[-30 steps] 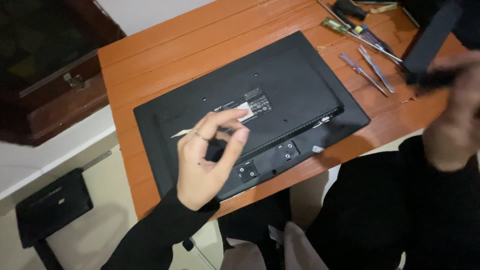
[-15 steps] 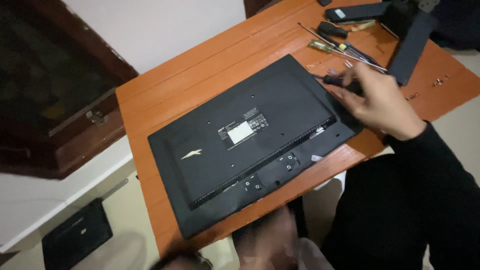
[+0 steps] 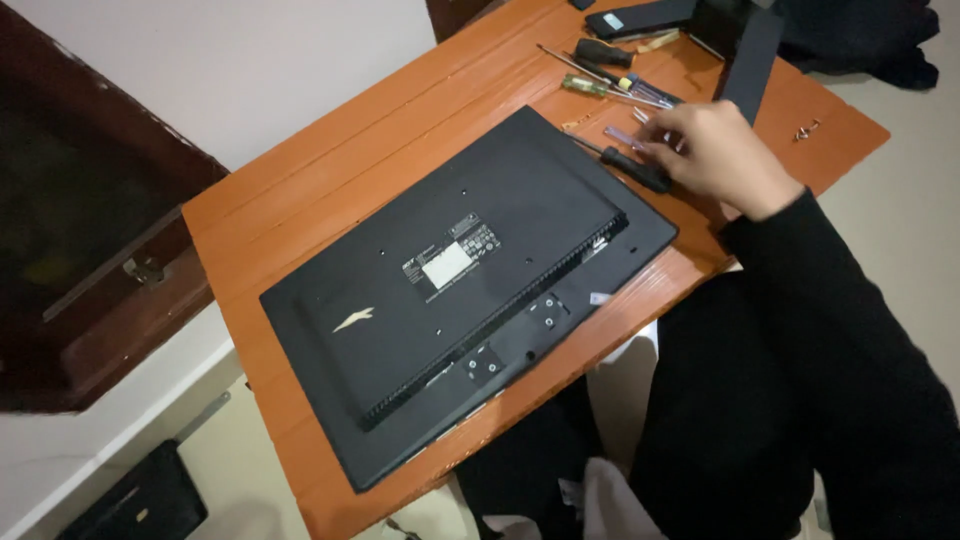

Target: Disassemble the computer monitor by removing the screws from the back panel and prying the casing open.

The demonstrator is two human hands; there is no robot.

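Right hand among tools beside face-down monitor.
Fingers curled over black-handled screwdriver at monitor's corner; grip unclear. Risk: tip scrapes casing, or loose screwdrivers roll off table.

Orange table under monitor, screwdrivers

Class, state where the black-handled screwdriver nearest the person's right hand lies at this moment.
In the head view, the black-handled screwdriver lies on the orange table, at the monitor's upper right corner, just left of the right hand.
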